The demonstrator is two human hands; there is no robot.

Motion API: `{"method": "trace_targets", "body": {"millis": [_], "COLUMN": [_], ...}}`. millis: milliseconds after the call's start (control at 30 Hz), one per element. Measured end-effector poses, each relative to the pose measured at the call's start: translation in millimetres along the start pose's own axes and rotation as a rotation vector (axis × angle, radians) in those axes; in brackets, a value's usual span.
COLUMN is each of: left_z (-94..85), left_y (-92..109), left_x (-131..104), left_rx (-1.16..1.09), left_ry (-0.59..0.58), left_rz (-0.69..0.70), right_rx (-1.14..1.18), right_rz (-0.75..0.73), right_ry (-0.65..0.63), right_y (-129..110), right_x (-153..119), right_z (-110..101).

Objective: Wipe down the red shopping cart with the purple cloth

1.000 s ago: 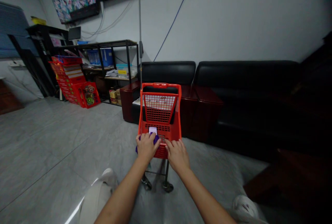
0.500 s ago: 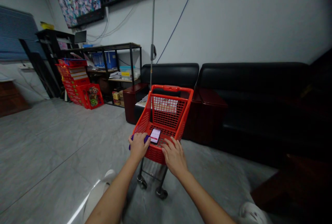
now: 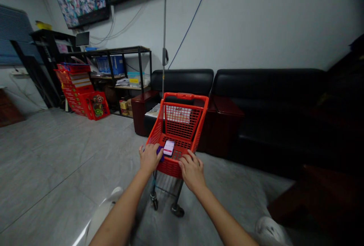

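Your left hand (image 3: 149, 158) curls over a purple cloth (image 3: 161, 154) at the near rim of the red cart (image 3: 171, 168), your right hand (image 3: 193, 170) sits loosely spread there, and a phone (image 3: 168, 148) lies inside.

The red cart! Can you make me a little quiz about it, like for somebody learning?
1. True or false: the phone lies inside the cart with its lit screen showing.
2. Which hand covers part of the purple thing?
3. Fill the gap: the cart's front legs end in ____.

Key:
1. True
2. The left hand
3. wheels
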State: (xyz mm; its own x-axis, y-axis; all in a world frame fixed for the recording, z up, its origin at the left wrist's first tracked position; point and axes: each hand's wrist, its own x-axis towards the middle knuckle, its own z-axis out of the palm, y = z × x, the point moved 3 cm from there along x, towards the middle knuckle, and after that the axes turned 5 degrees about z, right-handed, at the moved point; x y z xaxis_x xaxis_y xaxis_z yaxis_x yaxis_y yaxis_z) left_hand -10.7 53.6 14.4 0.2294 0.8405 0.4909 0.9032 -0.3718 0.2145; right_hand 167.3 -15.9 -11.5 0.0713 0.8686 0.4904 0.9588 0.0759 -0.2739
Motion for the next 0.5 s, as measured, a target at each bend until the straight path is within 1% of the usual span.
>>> {"method": "trace_targets", "body": {"millis": [67,133,200,267,367,500], "left_z": [4.4,9.9,13.7,14.3,10.6,5.3], "left_y": [7.8,22.0,34.2,38.6,29.4,7.2], "left_x": [-1.9,-5.8,-8.9,-9.4,-5.7,0.0], "left_rx": [0.0,-0.007,-0.026,-0.059,-0.105,-0.115], "left_ry": [0.025,0.036,0.024,-0.011,-0.07,-0.083], "left_rz": [-0.03,-0.018,0.03,0.097,0.165,0.101], "right_rx": [-0.003,-0.014,-0.026,-0.034,-0.042,-0.039], "right_rz": [0.007,0.013,0.019,0.016,0.005,0.036], "right_ry": [0.004,0.009,0.01,0.006,0.0,0.016], "right_y": [-1.6,-1.5,1.6,6.3,11.0,6.7], "right_x": [1.1,1.6,1.6,1.1,-0.8,-5.1], "right_z": [2.6,3.7,2.5,-0.4,-4.5,-6.3]}}
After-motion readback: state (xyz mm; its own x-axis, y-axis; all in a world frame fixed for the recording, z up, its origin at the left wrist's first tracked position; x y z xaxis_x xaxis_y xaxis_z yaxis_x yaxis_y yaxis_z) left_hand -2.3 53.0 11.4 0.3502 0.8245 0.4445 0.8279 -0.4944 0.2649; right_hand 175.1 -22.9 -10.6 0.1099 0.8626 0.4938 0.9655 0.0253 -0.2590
